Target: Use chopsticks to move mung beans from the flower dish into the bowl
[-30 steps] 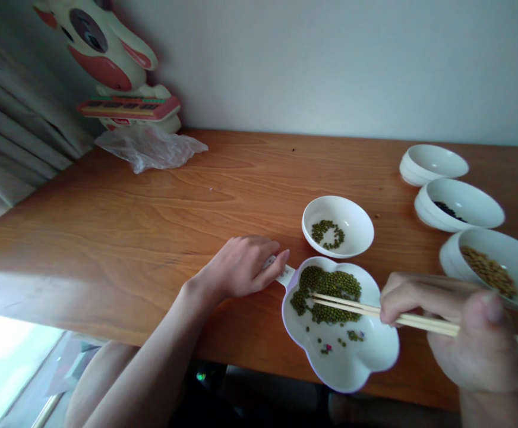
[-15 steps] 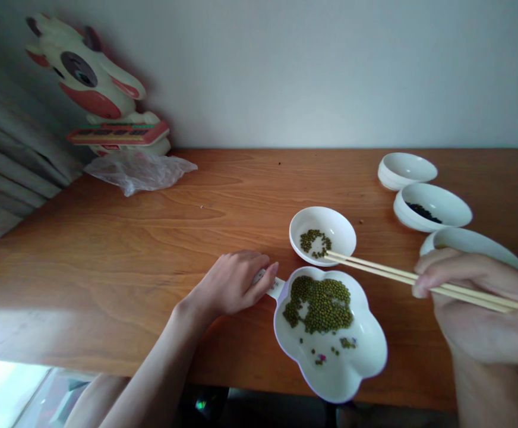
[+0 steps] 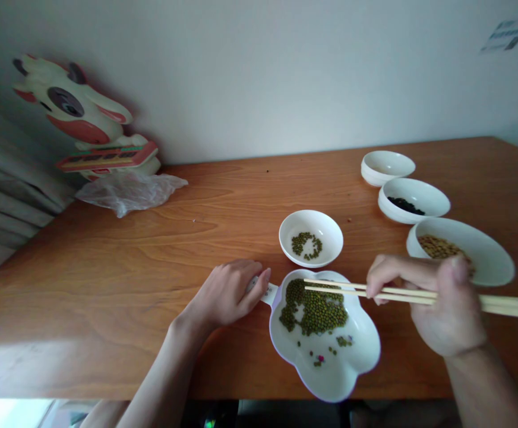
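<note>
My left hand (image 3: 234, 294) is closed around the labelled handle of a white flower-shaped dish (image 3: 357, 351) with a lilac rim. Mung beans (image 3: 321, 309) fill its far side, with a few loose ones and a small pink bit nearer me. In my right hand (image 3: 437, 297) is a pair of wooden chopsticks (image 3: 392, 293), their tips slightly apart over the beans in the dish. Whether a bean sits between the tips is too small to tell. Just behind the dish stands a round white bowl (image 3: 330, 238) with a small ring of mung beans in it.
Three white bowls line the right side: the far one (image 3: 388, 166), a middle one (image 3: 435, 202) with dark beans and a near one (image 3: 495, 261) with tan beans. A cow-shaped toy keyboard (image 3: 107, 157) and a clear plastic bag (image 3: 129, 190) stand at the back left.
My right hand has moved left and toward me, bringing the chopstick tips from the small bowl to the beans in the dish. My left hand keeps its hold. The view has shifted slightly.
</note>
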Motion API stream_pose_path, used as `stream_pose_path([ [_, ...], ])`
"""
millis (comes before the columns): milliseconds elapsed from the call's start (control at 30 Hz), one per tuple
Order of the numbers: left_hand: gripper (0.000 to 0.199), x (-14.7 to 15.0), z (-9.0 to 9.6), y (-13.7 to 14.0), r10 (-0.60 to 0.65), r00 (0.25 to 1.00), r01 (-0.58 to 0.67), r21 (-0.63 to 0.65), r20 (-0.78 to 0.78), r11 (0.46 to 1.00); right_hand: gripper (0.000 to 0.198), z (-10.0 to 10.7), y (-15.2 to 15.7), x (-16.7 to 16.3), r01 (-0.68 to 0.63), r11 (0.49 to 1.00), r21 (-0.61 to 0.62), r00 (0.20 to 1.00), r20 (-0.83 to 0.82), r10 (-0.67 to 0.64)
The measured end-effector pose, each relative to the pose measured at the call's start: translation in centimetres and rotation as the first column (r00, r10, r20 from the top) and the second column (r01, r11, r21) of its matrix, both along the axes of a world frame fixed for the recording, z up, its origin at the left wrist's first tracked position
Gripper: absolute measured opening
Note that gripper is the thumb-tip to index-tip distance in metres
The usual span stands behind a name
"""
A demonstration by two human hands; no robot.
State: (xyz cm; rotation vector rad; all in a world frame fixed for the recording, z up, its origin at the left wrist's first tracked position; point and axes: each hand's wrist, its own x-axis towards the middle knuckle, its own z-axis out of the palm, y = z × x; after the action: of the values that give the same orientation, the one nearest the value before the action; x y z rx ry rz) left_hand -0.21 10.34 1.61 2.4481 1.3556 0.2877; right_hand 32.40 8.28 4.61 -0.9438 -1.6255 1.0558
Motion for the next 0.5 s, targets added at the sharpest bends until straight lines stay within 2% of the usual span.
stream_pose_path([
  [67,0.047,0.05,0.03,-0.02,-0.002,1.0,0.002,0.005,0.006,1.0,0.084,-0.71,0.12,-0.02,-0.043,0.998,-0.049,0.994,0.097,0.047],
  [167,0.047,0.09,0.14,-0.06,-0.006,1.0,0.006,-0.001,0.009,1.0,0.076,-1.22,0.3,-0.21,-0.079,0.996,-0.034,0.982,0.167,0.084],
  [333,0.046,0.07,0.32,-0.09,-0.005,1.0,0.005,-0.012,0.019,1.0,0.073,-0.93,0.18,-0.44,-0.108,0.993,-0.046,0.974,0.195,0.115],
  [500,0.046,0.1,0.35,-0.1,-0.002,1.0,0.002,-0.013,0.012,1.0,0.069,-1.07,-0.03,-0.18,-0.079,0.995,-0.053,0.981,0.175,0.087],
])
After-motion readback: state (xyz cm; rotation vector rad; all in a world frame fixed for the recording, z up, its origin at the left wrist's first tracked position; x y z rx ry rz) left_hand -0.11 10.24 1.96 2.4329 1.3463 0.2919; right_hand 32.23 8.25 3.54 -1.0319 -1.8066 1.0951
